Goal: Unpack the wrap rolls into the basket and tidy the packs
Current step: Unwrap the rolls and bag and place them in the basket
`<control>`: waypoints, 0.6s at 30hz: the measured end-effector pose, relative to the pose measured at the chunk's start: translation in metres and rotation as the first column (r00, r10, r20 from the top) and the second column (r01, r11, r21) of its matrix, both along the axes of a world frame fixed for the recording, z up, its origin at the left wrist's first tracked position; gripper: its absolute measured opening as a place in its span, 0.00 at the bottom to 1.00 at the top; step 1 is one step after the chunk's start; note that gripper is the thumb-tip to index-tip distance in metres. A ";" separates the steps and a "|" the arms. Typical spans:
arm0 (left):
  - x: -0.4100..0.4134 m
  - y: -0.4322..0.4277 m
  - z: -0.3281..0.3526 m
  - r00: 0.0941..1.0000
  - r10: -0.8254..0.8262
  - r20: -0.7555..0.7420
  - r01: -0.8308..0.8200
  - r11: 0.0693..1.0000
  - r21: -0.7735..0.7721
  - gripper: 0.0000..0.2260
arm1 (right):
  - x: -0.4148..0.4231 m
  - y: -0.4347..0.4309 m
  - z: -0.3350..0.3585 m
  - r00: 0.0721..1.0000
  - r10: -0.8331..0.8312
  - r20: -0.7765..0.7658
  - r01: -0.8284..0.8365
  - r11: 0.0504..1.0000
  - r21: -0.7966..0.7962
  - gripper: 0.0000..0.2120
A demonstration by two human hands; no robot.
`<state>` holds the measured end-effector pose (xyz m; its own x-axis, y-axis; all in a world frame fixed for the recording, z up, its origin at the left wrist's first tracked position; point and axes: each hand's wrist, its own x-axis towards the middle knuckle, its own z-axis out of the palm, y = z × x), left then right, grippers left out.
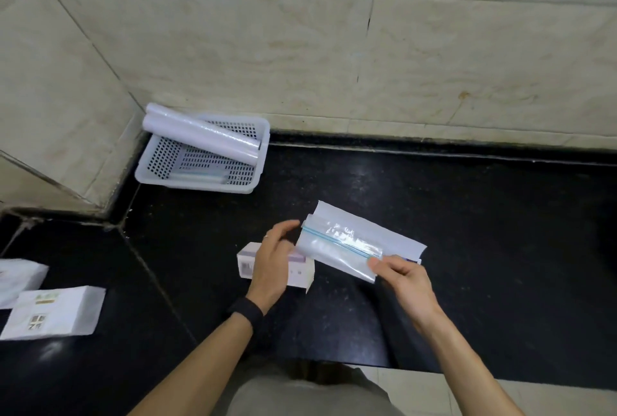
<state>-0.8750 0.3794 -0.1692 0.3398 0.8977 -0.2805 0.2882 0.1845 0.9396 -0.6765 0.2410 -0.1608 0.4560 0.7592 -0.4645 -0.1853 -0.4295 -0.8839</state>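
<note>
Wrap rolls (200, 135) lay in the basket (193, 185); right hand (405, 282) pinched the flat zip pack (347, 245), left hand (273, 258) relaxed beside it. Next, presumably: fold pack, stack it aside

Two white rolls (200, 136) lie slanted across your perforated basket (197, 185) in the corner. You hold the clear zip pack (350, 243) tilted, beside a white box (300, 272).
</note>
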 end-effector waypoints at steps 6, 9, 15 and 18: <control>-0.010 0.021 0.045 0.986 0.030 0.165 0.032 0.931 -0.362 0.14 | -0.013 0.038 0.008 0.975 0.210 0.071 -0.211 0.977 0.010 0.17; -0.026 0.027 0.041 0.991 0.067 0.115 -0.033 0.960 -0.279 0.09 | -0.027 0.063 0.010 0.939 0.293 0.181 -0.292 0.956 -0.033 0.17; -0.060 0.049 0.036 0.987 0.149 0.053 -0.133 0.963 -0.234 0.07 | -0.083 0.123 0.022 0.950 0.256 0.177 -0.257 0.966 -0.017 0.22; -0.074 0.064 0.040 0.986 0.138 0.088 -0.117 0.969 -0.218 0.08 | -0.111 0.157 0.022 0.909 0.279 0.311 -0.292 0.956 -0.004 0.21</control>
